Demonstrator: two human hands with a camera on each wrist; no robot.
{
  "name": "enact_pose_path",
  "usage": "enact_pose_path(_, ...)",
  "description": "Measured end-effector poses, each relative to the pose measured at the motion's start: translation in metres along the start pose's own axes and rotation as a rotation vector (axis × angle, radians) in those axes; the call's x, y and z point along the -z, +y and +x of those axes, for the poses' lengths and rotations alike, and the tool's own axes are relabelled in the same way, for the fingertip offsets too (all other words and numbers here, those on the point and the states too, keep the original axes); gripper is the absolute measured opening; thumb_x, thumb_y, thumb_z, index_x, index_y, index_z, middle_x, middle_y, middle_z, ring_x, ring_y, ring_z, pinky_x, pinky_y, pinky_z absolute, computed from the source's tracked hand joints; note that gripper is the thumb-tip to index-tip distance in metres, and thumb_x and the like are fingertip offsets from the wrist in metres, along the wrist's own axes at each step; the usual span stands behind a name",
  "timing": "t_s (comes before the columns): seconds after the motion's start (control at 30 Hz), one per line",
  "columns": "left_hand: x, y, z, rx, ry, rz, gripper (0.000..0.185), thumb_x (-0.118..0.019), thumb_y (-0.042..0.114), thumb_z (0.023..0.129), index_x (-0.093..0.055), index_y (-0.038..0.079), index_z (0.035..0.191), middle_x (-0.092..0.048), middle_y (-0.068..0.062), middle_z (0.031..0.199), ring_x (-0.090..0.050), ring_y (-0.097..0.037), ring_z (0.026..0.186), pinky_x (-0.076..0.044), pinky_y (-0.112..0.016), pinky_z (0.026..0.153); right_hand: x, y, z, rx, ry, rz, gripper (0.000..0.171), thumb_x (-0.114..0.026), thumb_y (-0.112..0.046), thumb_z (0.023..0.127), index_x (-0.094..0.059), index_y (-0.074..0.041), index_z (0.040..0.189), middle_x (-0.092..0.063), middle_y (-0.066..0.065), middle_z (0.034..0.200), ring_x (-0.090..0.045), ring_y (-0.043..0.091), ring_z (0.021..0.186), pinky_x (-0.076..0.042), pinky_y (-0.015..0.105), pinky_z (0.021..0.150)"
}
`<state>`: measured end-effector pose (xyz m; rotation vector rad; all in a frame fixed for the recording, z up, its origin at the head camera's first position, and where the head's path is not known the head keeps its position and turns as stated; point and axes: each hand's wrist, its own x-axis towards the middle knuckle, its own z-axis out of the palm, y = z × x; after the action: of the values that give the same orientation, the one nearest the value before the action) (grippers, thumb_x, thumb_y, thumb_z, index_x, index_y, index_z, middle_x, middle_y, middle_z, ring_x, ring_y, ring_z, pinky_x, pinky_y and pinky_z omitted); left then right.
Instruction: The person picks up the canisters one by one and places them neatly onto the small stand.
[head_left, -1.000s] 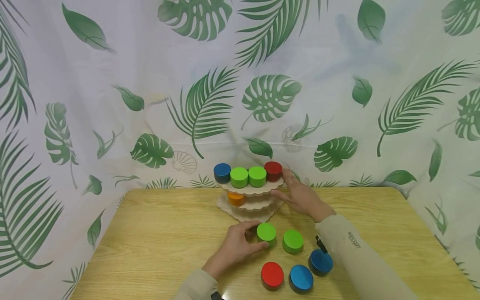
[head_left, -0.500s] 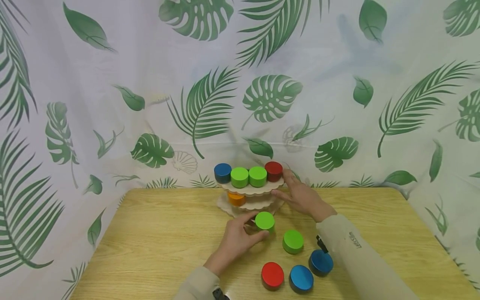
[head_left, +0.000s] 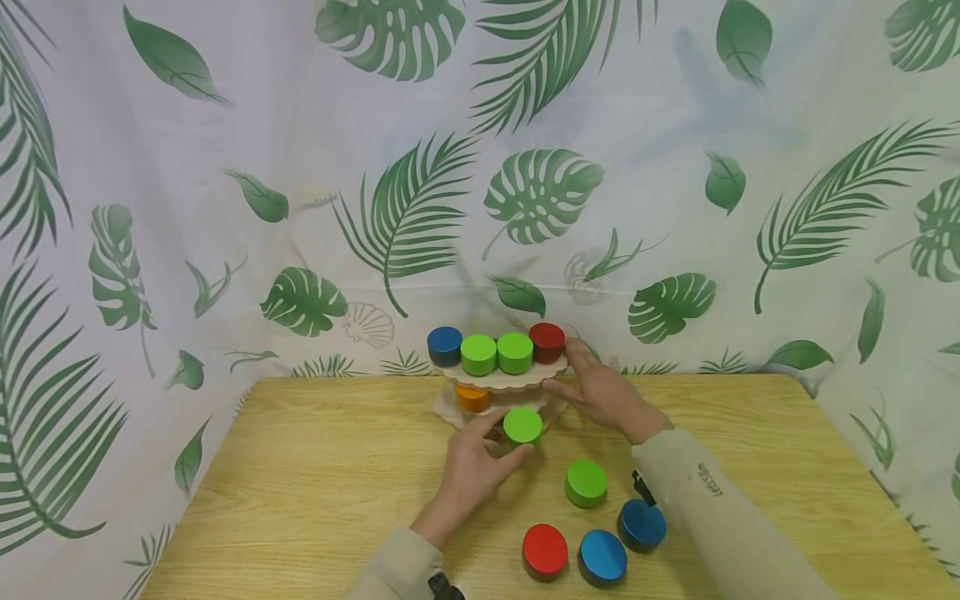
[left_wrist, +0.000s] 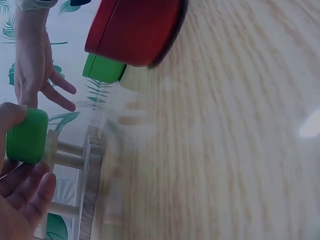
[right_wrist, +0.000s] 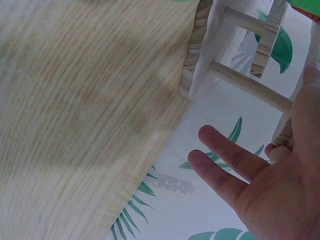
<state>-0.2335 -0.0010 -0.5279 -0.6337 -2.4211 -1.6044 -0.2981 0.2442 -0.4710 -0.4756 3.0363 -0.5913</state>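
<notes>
My left hand (head_left: 468,471) pinches a small green round tin (head_left: 522,425) between thumb and fingers, in front of the lower tiers of a scalloped wooden stand (head_left: 510,383). In the left wrist view this green tin (left_wrist: 31,136) is held above the table, close to the stand's posts. My right hand (head_left: 607,400) holds the right edge of the stand's top tier, with two fingers (right_wrist: 225,175) spread free below. Along that tier stand a blue tin (head_left: 445,346), two green tins (head_left: 497,355) and a red tin (head_left: 547,342). An orange tin (head_left: 473,399) sits one tier down, partly hidden.
On the table (head_left: 315,467), right of my left forearm, stand another green tin (head_left: 586,482), a red tin (head_left: 545,551) and two blue tins (head_left: 602,557). A leaf-printed cloth (head_left: 450,208) hangs behind the table.
My left hand has carried the green tin away from the loose tins, forward and slightly left to the stand. The right hand keeps its place on the top tier.
</notes>
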Motion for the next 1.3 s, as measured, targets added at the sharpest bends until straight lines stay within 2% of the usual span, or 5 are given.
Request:
enact_pose_path(0.2, -0.001, 0.002, 0.002, -0.031, 0.048, 0.058, 0.053, -0.089, 0.021, 0.087, -0.070, 0.010, 0.134, -0.076, -0.006, 0.119, -0.073, -0.026, 0.099, -0.064, -0.044, 0.082, -0.001, 0.001, 0.000, 0.002, 0.010, -0.002, 0.092, -0.053, -0.052, 0.108, -0.013, 0.008, 0.165, -0.019, 0.028, 0.172, -0.038, 0.050, 0.151, -0.038, 0.063, 0.122)
enact_pose_path(0.57, -0.005, 0.003, 0.004, -0.058, 0.156, 0.168, 0.053, -0.089, 0.021, 0.086, -0.071, 0.005, 0.133, -0.077, -0.008, 0.108, -0.072, -0.026, 0.096, -0.064, -0.039, 0.081, -0.001, 0.000, -0.001, 0.015, 0.026, 0.000, 0.091, -0.054, -0.050, 0.108, -0.014, 0.008, 0.165, -0.022, 0.029, 0.172, -0.048, 0.051, 0.144, -0.042, 0.063, 0.118)
enact_pose_path(0.73, -0.007, 0.006, 0.005, -0.033, 0.173, 0.244, 0.057, -0.090, 0.025, 0.086, -0.070, 0.006, 0.136, -0.076, -0.008, 0.112, -0.071, -0.019, 0.098, -0.062, -0.032, 0.085, -0.001, 0.001, -0.002, 0.021, 0.027, -0.002, 0.091, -0.055, -0.050, 0.108, -0.014, 0.008, 0.165, -0.022, 0.030, 0.171, -0.050, 0.051, 0.142, -0.043, 0.063, 0.117)
enact_pose_path(0.97, -0.009, 0.009, 0.006, -0.019, 0.213, 0.307, 0.057, -0.090, 0.028, 0.086, -0.070, 0.005, 0.133, -0.076, -0.009, 0.110, -0.073, -0.020, 0.097, -0.062, -0.035, 0.084, -0.002, 0.000, -0.002, 0.022, 0.026, 0.000, 0.091, -0.055, -0.049, 0.108, -0.015, 0.010, 0.164, -0.021, 0.030, 0.171, -0.047, 0.051, 0.144, -0.042, 0.063, 0.118)
enact_pose_path(1.3, -0.008, 0.015, 0.009, -0.017, 0.211, 0.349, 0.047, -0.089, 0.027, 0.085, -0.075, 0.008, 0.125, -0.077, -0.008, 0.107, -0.072, -0.021, 0.098, -0.062, -0.037, 0.084, -0.004, 0.002, 0.000, 0.025, 0.032, -0.005, 0.090, -0.054, -0.050, 0.109, -0.015, 0.009, 0.165, -0.022, 0.030, 0.171, -0.049, 0.051, 0.143, -0.043, 0.063, 0.117)
